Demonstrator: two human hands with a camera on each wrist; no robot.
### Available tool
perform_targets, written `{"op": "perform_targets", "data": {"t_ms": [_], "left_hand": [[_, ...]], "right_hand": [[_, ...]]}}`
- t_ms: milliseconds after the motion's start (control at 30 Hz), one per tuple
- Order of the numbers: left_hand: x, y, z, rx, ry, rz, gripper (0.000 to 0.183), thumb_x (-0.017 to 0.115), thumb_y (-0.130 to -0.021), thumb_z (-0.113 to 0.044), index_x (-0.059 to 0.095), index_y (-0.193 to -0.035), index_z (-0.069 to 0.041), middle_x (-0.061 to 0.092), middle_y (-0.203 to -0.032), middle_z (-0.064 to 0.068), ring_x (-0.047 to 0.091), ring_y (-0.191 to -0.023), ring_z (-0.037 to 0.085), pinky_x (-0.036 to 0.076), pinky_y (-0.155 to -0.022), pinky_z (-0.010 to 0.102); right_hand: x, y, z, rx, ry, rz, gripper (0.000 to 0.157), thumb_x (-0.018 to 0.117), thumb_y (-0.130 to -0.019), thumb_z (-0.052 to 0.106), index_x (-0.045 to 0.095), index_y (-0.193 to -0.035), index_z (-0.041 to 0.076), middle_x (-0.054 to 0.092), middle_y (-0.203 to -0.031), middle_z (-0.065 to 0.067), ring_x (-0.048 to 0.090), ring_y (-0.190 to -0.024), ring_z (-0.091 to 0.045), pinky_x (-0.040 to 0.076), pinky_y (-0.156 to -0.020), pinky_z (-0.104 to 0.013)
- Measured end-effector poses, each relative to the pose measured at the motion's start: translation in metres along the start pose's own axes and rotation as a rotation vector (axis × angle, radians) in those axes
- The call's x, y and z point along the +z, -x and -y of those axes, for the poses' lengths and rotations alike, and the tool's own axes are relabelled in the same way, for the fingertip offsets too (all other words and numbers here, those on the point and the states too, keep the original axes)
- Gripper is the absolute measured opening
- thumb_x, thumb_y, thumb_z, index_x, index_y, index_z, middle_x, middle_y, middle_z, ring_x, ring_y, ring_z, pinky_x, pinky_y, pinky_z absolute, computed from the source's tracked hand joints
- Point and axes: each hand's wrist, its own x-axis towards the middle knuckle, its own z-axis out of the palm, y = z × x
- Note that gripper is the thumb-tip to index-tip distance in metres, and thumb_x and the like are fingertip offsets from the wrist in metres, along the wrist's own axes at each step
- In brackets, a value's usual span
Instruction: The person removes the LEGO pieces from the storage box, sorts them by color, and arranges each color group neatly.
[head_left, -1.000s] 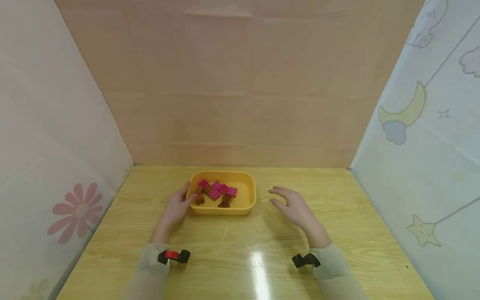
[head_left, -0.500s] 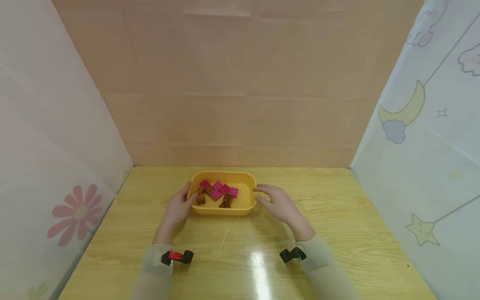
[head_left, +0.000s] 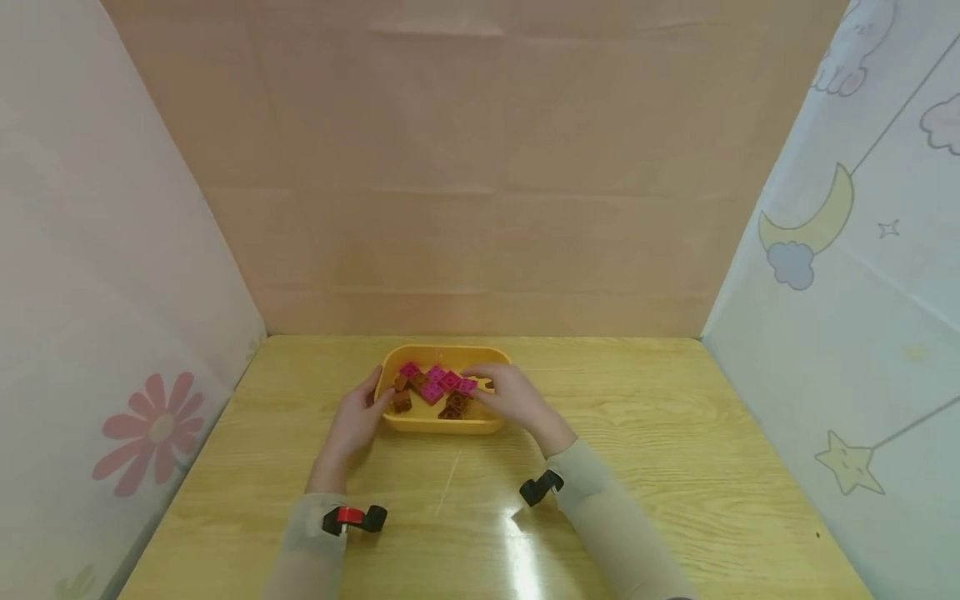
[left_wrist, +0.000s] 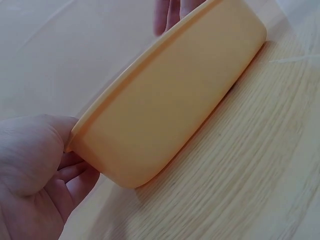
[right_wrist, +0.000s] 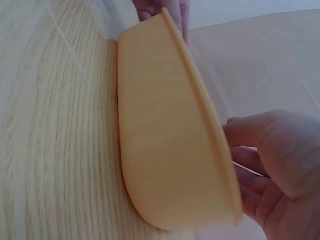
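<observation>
On the table sits a yellow plastic tub (head_left: 442, 425) holding several pink toy bricks (head_left: 432, 392) and brown toy bricks (head_left: 402, 402). My left hand (head_left: 352, 423) holds its left end, thumb over the rim and fingers curled outside below, as the left wrist view shows. Over the tub's right end reaches my right hand (head_left: 513, 398), thumb and fingers on either side of a pink brick (head_left: 467, 386). Whether they pinch it cannot be told; the tub's wall (right_wrist: 170, 135) hides the inside in the right wrist view, where only a speck of red shows by the thumb.
The wooden table (head_left: 637, 392) ends at a peach cloth backdrop (head_left: 480, 183). Pale cloths with printed pictures stand at the left (head_left: 112, 250) and right (head_left: 862, 317). Each wrist wears a dark camera mount (head_left: 542, 487).
My right hand has moved left from beside the tub to over its right end, its fingers now among the bricks. My left hand stays at the tub's left end.
</observation>
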Motion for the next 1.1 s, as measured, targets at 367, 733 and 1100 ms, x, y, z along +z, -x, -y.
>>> {"op": "perform_targets", "data": {"t_ms": [367,733,1100], "left_hand": [[0.005,0.005,0.001,0.027,0.011,0.01,0.065,0.055,-0.115,-0.027,0.027,-0.168,-0.002,0.027,-0.173,0.02,0.032,-0.156,0.041,0.032,-0.125,0.052],[0.003,0.012,-0.004,0.002,0.034,0.038,0.068,0.054,-0.115,-0.03,0.024,-0.17,-0.004,0.027,-0.173,0.019,0.03,-0.157,0.039,0.031,-0.125,0.052],[0.004,0.012,-0.006,0.021,0.011,0.029,0.066,0.054,-0.115,-0.027,0.025,-0.169,-0.001,0.027,-0.172,0.021,0.031,-0.156,0.039,0.031,-0.125,0.051]], "right_hand": [[0.021,-0.006,-0.011,0.0,0.033,-0.069,0.032,0.072,-0.1,-0.003,0.075,-0.131,0.003,0.074,-0.128,-0.015,0.075,-0.108,-0.031,0.063,-0.094,-0.045],[0.022,-0.001,-0.004,0.009,0.117,-0.11,0.028,0.075,-0.099,0.002,0.078,-0.127,0.005,0.076,-0.124,-0.013,0.076,-0.104,-0.03,0.063,-0.092,-0.046],[0.022,0.002,-0.002,0.006,0.159,-0.102,0.029,0.077,-0.096,-0.001,0.079,-0.125,0.006,0.077,-0.12,-0.011,0.075,-0.104,-0.029,0.063,-0.091,-0.045]]}}
